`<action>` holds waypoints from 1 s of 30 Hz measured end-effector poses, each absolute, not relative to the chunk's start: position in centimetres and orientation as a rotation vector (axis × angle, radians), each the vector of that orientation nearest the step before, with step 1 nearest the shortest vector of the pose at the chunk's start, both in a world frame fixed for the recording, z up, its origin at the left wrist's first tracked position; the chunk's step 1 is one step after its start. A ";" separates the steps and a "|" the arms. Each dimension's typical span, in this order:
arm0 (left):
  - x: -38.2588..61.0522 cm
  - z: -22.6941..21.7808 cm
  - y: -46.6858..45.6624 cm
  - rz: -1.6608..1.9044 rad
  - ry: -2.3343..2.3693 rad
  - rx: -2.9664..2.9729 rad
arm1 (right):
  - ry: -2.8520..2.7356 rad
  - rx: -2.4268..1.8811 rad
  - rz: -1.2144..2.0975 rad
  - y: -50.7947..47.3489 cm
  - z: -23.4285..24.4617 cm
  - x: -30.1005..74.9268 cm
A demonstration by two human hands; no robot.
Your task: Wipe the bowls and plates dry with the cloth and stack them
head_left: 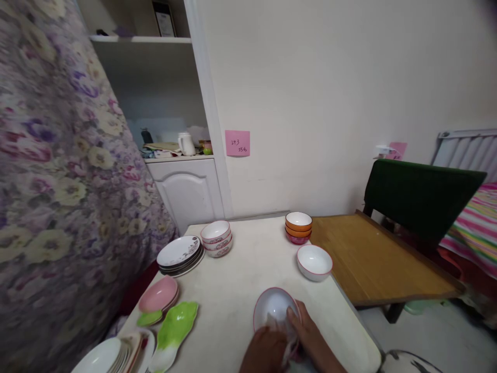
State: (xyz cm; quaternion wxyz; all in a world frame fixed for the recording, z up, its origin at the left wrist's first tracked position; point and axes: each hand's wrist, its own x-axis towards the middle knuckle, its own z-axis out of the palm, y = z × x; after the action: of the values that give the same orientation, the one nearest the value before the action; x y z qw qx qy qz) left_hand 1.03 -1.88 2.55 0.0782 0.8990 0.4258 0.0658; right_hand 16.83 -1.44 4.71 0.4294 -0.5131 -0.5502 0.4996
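Note:
A white bowl (274,300) with a pinkish-red rim is tilted toward me near the front of the white table. My right hand (310,331) grips its right side, the thumb over the rim and inside. My left hand (266,348) is closed at the bowl's lower inside, on a thin whitish cloth (289,349) that hangs between the two hands. Whether it is fabric or tissue I cannot tell. Just beyond, to the right, another white bowl (315,262) with a red rim stands upright by the table's edge.
Orange and pink bowls (298,228) are stacked at the back right, patterned bowls (216,239) at the back left. Down the left side lie stacked plates (178,253), a pink dish (158,294), a green leaf-shaped dish (174,329) and white dishes (99,357). A brown wooden table (373,254) adjoins on the right.

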 end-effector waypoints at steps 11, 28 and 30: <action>3.3 5.4 -3.2 0.353 1.210 2.351 | -1.322 -1.320 1.202 -1.6 4.0 16.7; 4.5 8.1 -2.7 0.016 1.337 2.302 | -1.353 -1.333 1.243 -1.1 4.0 17.0; 3.9 7.9 -2.0 0.078 1.366 2.335 | -1.351 -1.329 1.227 -1.0 3.9 17.0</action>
State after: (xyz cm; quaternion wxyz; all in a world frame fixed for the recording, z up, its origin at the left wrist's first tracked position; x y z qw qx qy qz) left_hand 3.92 -1.99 7.89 0.2161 0.8424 0.4928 0.0280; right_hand 17.03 -0.97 3.89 0.4276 -0.5322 -0.5408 0.4914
